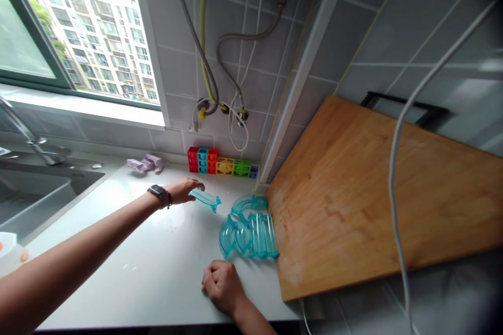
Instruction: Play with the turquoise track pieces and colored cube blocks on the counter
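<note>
My left hand (184, 190), with a watch on its wrist, is closed on one end of a translucent teal track piece (206, 198) over the white counter (157, 251). The free end of that piece points right. My right hand (223, 283) rests near the counter's front edge, fingers curled into a fist, with nothing visible in it. Just beyond it lie several more teal pieces: curved track pieces (228, 236) side by side, straight track pieces (264, 235) next to them, and another curved piece (247, 204) behind.
Coloured plastic blocks (208, 160) line the back wall, near a crumpled lilac cloth (145, 163). A large wooden board (369, 193) leans at the right, with a white cable (394, 167) hanging before it. The sink (88, 180) is at the left, below the window. Hoses hang on the tiled wall.
</note>
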Motion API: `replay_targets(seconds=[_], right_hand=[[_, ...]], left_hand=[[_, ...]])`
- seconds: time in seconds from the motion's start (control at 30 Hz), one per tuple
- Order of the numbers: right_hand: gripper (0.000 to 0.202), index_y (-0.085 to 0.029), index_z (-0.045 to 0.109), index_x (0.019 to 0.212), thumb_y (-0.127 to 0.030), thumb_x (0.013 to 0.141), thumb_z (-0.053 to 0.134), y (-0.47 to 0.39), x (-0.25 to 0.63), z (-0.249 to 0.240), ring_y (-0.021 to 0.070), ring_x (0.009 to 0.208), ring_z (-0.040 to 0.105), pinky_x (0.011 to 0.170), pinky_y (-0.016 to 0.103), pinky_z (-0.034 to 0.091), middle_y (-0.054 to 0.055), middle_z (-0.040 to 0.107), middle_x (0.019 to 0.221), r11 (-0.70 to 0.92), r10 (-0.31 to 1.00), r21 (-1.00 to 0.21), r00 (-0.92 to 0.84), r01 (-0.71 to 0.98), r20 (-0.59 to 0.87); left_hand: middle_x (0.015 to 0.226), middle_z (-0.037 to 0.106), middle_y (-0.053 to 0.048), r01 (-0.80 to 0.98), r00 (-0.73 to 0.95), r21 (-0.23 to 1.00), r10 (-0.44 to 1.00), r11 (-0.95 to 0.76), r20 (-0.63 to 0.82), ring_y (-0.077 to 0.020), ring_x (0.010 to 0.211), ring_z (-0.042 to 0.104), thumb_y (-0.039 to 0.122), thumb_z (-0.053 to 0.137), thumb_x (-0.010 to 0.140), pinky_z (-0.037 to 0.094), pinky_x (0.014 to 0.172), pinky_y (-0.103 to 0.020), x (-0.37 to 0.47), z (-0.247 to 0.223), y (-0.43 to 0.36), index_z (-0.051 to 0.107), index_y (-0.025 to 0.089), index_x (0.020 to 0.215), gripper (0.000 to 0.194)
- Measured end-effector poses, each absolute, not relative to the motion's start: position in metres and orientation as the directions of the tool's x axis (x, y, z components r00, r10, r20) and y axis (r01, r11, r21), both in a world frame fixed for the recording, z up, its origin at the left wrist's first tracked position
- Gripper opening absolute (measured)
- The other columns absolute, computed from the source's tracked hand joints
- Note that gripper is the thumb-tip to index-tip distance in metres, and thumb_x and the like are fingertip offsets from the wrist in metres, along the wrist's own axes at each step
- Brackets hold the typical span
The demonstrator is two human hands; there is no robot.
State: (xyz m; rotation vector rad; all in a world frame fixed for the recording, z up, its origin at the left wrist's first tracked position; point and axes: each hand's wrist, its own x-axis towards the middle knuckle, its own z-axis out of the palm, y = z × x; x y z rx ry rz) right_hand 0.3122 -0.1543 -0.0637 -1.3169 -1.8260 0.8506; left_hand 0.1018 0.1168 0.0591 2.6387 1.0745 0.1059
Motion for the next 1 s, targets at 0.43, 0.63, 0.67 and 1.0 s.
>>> replay_targets(seconds=[0.43, 0.63, 0.67, 1.0], right_hand=[[0.051, -0.018, 0.076, 0.062, -0.029, 0.103, 0.048, -0.155, 0.310, -0.063, 0.0133, 0.063, 0.065, 0.069, 0.024, 0.047, 0.003, 0.066, 0.066, 0.233, 0.970, -0.817, -0.184, 0.528, 0.157], [0.048, -0.017, 0.076, 0.062, -0.027, 0.101, 0.050, -0.155, 0.309, -0.059, 0.0133, 0.060, 0.064, 0.067, 0.024, 0.047, 0.003, 0.066, 0.065, 0.240, 0.970, -0.797, -0.177, 0.554, 0.169], [0.048, -0.017, 0.077, 0.062, -0.027, 0.101, 0.050, -0.155, 0.309, -0.059, 0.0133, 0.060, 0.063, 0.066, 0.024, 0.047, 0.003, 0.066, 0.065, 0.242, 0.969, -0.797, -0.179, 0.554, 0.170], [0.052, -0.019, 0.075, 0.059, -0.035, 0.102, 0.051, -0.155, 0.311, -0.054, 0.0143, 0.061, 0.061, 0.065, 0.025, 0.047, 0.003, 0.062, 0.064, 0.232, 0.969, -0.798, -0.203, 0.557, 0.140]], left_hand=[[0.128, 0.070, -0.007, 0.349, 0.922, 0.237, 0.378, -0.907, 0.086, -0.0258, 0.124, 0.063, -0.003, 0.064, 0.073, 0.050, 0.104, -0.033, 0.246, 0.115, 0.079, 0.075, 0.025, 0.115, 0.051], [0.112, 0.077, -0.004, 0.168, 0.978, 0.241, 0.192, -0.956, 0.079, -0.0234, 0.110, 0.069, 0.001, 0.070, 0.070, 0.053, 0.092, -0.028, 0.330, 0.101, 0.057, 0.078, 0.029, 0.109, 0.049], [0.111, 0.077, -0.004, 0.158, 0.979, 0.243, 0.184, -0.957, 0.087, -0.0231, 0.107, 0.070, 0.002, 0.070, 0.070, 0.054, 0.090, -0.028, 0.336, 0.097, 0.054, 0.078, 0.030, 0.109, 0.048], [0.113, 0.074, -0.006, 0.160, 0.948, 0.323, 0.237, -0.933, 0.214, -0.0211, 0.099, 0.069, 0.006, 0.070, 0.075, 0.052, 0.078, -0.026, 0.345, 0.068, 0.030, 0.075, 0.030, 0.114, 0.047]])
